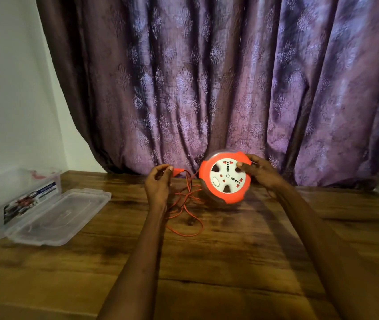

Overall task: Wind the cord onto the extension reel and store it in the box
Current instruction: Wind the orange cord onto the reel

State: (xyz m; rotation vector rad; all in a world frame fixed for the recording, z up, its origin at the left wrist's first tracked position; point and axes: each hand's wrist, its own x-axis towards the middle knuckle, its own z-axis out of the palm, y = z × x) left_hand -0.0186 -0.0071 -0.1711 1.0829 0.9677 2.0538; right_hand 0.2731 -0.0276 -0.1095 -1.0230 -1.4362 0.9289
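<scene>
An orange extension reel (225, 179) with a white socket face is held upright just above the wooden table (230, 250), face toward me. My right hand (259, 173) grips its right rim, thumb on the white face. My left hand (159, 183) pinches the orange cord (188, 204) near its plug end, to the left of the reel. The rest of the cord lies in loose loops on the table between my hands. A clear plastic box (17, 192) stands open at the left edge.
The box's clear lid (59, 215) lies flat on the table beside the box. A purple patterned curtain (207, 88) hangs right behind the table's far edge. A white wall is at the left.
</scene>
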